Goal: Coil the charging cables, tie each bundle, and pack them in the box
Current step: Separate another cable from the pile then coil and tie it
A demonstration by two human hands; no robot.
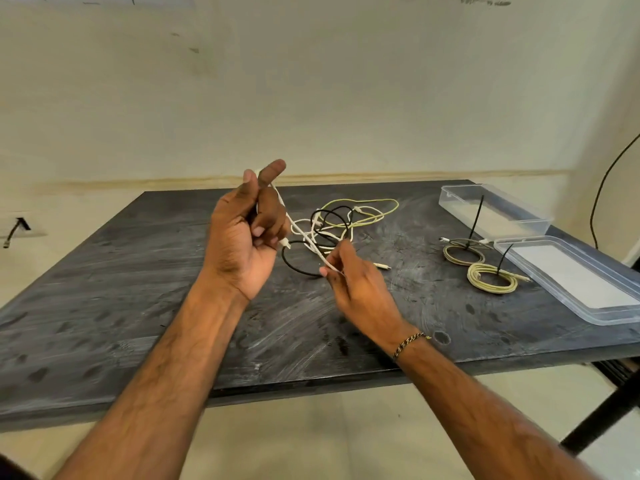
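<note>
Scuffed dark table (138, 306) (pale wall (311, 81) behind)

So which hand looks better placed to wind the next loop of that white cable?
The right hand, probably. It pinches the white cable low, towards the loose cable tangle, so it can feed slack. The left hand is raised and curled round the cable's upper end, serving as the anchor.

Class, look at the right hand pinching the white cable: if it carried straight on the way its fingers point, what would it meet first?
Probably the tangle of loose cables just beyond the right hand, starting with the black cable, though depth is hard to judge.
</note>
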